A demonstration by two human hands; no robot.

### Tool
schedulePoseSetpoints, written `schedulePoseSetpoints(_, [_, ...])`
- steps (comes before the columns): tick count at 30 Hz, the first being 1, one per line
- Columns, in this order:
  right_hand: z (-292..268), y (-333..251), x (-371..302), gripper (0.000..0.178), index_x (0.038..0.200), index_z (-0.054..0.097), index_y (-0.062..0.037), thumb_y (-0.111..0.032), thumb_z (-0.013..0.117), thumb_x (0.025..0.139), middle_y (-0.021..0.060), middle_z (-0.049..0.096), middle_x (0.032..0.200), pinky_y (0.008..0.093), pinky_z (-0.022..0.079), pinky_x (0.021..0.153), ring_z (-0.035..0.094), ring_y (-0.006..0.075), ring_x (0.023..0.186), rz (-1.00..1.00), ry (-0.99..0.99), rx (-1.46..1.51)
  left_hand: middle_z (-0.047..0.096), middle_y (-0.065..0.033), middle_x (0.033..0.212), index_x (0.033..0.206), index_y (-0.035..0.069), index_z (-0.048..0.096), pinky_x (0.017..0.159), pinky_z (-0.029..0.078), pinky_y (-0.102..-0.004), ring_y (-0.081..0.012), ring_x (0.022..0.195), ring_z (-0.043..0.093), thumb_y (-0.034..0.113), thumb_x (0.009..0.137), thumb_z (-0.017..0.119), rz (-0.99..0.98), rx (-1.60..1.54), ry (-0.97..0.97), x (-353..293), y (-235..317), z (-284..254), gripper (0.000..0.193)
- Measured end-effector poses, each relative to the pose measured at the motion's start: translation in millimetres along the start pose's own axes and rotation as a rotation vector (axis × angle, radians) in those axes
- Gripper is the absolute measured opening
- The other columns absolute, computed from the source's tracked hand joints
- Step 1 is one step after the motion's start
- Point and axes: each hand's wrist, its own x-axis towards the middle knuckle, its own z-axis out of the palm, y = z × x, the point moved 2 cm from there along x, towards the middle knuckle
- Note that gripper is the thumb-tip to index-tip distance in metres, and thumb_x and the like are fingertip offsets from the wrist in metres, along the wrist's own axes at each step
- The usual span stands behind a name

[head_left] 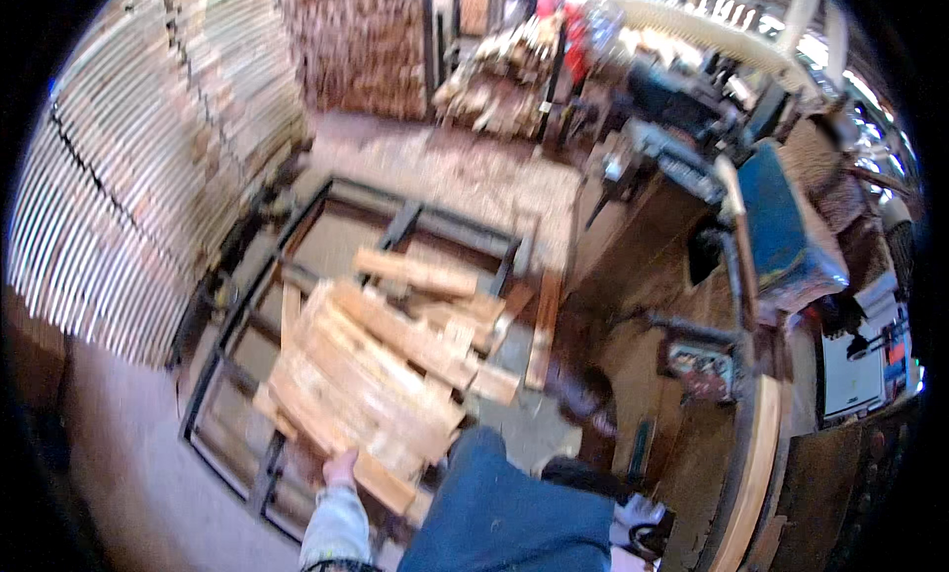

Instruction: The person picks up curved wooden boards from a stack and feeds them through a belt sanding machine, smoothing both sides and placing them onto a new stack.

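My left hand [341,467], below a light sleeve, is at the near edge of a loose pile of pale wooden boards [361,404]. It is at or against a narrow board [384,481] along that edge; the blur hides how its fingers lie. The boards overlap at different angles, several side by side and others crossed on top. Under them is a dark metal frame [222,374] with crossbars. My right hand does not show. Dark blue cloth of my clothing [509,518] covers the lower middle.
Tall stacks of boards [148,167] rise at the left. More stacked wood [361,48] and a heap of offcuts [499,73] stand at the back. Machinery [682,157] with a blue panel [786,216] fills the right side, and a long pale board [751,483] lies along it.
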Motion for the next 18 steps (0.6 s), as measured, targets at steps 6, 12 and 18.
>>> schedulePoseSetpoints(6, [52.7, 35.5, 125.2, 0.062, 0.149, 0.052, 0.0002, -0.026, 0.069, 0.096, 0.0310, 0.057, 0.141, 0.0507, 0.044, 0.112, 0.053, 0.0496, 0.130, -0.112, 0.254, 0.109, 0.071, -0.0143, 0.115, 0.122, -0.007, 0.067, 0.093, 0.055, -0.0411, -0.0303, 0.103, 0.069, 0.015, 0.082, 0.081, 0.193, -0.328, -0.103, 5.4, 81.9, -13.8, 0.048])
schedulePoseSetpoints(12, [33.9, -37.3, 160.1, 0.064, 0.145, 0.059, -0.0051, -0.021, 0.078, 0.086, 0.0243, 0.055, 0.146, 0.0472, 0.038, 0.118, 0.050, 0.0422, 0.137, -0.332, 0.312, 0.565, 0.073, -0.0095, 0.111, 0.119, -0.003, 0.071, 0.084, 0.059, -0.0372, -0.0225, 0.094, 0.071, 0.021, 0.094, 0.075, 0.366, -0.451, -0.460, -146.0, 186.3, 67.8, 0.035])
schedulePoseSetpoints(18, [-74.7, -129.2, 22.4, 0.092, 0.141, 0.056, -0.0107, -0.047, 0.090, 0.062, 0.0275, 0.048, 0.146, 0.0546, 0.040, 0.113, 0.052, 0.0500, 0.128, -0.675, 0.186, 0.341, 0.075, -0.0064, 0.111, 0.118, 0.000, 0.074, 0.083, 0.059, -0.0356, -0.0175, 0.095, 0.071, 0.027, 0.098, 0.074, 0.456, -0.282, -0.996, -388.3, 183.9, 166.9, 0.034])
